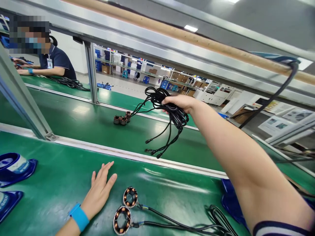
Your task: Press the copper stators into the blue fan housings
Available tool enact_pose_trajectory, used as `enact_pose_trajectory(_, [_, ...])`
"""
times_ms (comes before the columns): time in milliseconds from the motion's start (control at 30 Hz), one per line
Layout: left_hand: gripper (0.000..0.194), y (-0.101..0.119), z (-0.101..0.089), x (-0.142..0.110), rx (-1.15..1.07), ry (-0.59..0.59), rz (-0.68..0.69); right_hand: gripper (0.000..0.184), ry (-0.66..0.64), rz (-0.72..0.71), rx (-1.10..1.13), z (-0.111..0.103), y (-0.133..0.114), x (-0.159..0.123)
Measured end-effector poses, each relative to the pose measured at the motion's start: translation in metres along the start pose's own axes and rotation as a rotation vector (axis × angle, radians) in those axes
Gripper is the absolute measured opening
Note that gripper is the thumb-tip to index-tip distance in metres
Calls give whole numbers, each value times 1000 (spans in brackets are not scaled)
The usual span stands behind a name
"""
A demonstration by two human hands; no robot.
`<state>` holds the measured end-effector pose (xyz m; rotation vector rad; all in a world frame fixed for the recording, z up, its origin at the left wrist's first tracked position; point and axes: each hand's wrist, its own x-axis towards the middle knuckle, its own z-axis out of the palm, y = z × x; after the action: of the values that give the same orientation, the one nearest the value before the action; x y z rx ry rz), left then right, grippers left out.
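Note:
My right hand [180,102] reaches out over the conveyor belt [73,114] and is closed round a bundle of black cables [172,113]. The cable ends hang down, and their far ends lead to several copper-wound stator coils [122,118] resting on the belt. My left hand [99,193] lies flat and open on the green bench mat [49,183], with a blue wristband on the wrist. Just right of it lie two more stator coils [126,209] with black leads [177,224] trailing to the right.
Blue tape dispensers [13,167] sit at the left edge. An aluminium frame post [91,73] and rails cross the view above the belt. A black cable [278,90] hangs from the top rail at right. Another person [52,62] works at the far left.

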<state>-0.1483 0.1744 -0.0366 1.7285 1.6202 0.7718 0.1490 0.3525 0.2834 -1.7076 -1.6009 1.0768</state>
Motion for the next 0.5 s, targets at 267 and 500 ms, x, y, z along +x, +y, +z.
enact_pose_trajectory(267, [84, -5, 1, 7, 3, 30, -28, 24, -81, 14, -246, -47, 15, -113])
enact_pose_trajectory(500, [88, 10, 13, 25, 140, 165, 156, 35, -13, -35, -664, -98, 44, -212])
